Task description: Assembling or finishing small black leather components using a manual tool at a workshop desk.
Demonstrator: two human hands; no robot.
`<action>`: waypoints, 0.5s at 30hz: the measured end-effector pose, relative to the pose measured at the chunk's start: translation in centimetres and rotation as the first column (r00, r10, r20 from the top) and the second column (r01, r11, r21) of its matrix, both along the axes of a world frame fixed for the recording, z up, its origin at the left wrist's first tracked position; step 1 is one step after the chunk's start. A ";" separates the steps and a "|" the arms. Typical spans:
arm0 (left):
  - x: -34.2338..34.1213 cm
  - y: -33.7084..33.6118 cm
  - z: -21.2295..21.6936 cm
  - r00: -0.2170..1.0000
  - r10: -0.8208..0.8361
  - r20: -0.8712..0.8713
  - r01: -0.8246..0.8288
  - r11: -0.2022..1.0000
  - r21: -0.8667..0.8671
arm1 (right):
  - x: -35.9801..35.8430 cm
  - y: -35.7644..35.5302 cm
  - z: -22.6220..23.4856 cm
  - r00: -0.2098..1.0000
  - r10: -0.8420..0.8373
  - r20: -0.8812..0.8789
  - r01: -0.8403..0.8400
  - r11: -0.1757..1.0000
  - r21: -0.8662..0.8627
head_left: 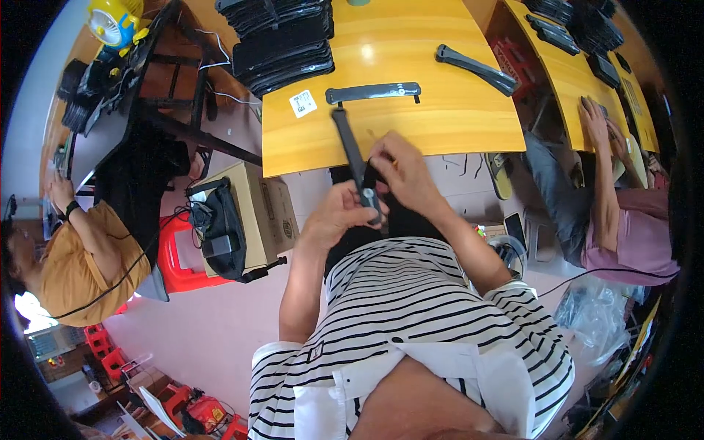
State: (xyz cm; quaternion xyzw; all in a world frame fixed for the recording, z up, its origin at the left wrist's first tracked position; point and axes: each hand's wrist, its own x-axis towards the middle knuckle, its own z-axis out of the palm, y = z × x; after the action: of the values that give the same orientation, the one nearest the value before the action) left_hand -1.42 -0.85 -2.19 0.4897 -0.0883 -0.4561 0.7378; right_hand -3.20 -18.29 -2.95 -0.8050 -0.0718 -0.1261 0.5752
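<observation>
**A:** What is the person in the striped shirt doing?

**B:** Both bare hands hold one long, narrow black strip (354,158). Its far end rests on the near edge of the yellow table (411,132); its near end comes back off the edge toward the person's chest. The left hand (339,213) is closed around that near end, thumb and fingers wrapped tight. The right hand (402,172), just beside it and nearer the table, pinches the strip from the side with curled fingers. I cannot tell what the fingertips are pressing.

**A:** How far along does the work look?

**B:** My guess is partway. On the table, just beyond the held strip, lies a second black strip (373,92) flat and crosswise, with a third strip (477,70) further right, at an angle. Neither is being touched. At the table's far left corner stand stacks of black trays (282,40), which look filled. So some pieces seem finished, one is in hand, and at least two wait.

**A:** Anything else near the table?

**B:** A white label (302,103) lies on it, left of the crosswise strip. A cardboard box (257,209) sits on the floor below the table's left corner. Other people work at either side.
</observation>
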 end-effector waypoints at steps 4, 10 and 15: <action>-1.5 -0.8 -0.8 0.985 -0.139 -0.100 0.134 0.989 -0.054 | 1.2 -1.4 0.4 0.999 -0.042 0.022 0.041 0.998 0.048; -1.2 -2.1 0.2 0.983 0.033 -0.180 -0.039 0.999 -0.026 | 0.8 -1.0 2.6 0.965 0.096 -0.243 0.065 0.813 0.579; -1.8 -2.8 1.6 0.999 -0.003 -0.038 0.005 0.998 0.058 | 4.6 -4.3 1.7 0.960 -0.205 -0.190 0.275 0.817 0.506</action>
State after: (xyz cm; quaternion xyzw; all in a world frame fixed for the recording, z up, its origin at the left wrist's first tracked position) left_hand -3.22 -3.65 -0.54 0.5022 -0.0619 -0.4692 0.7238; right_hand 1.42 -22.58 -1.24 -0.6248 0.1044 -0.1614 0.7567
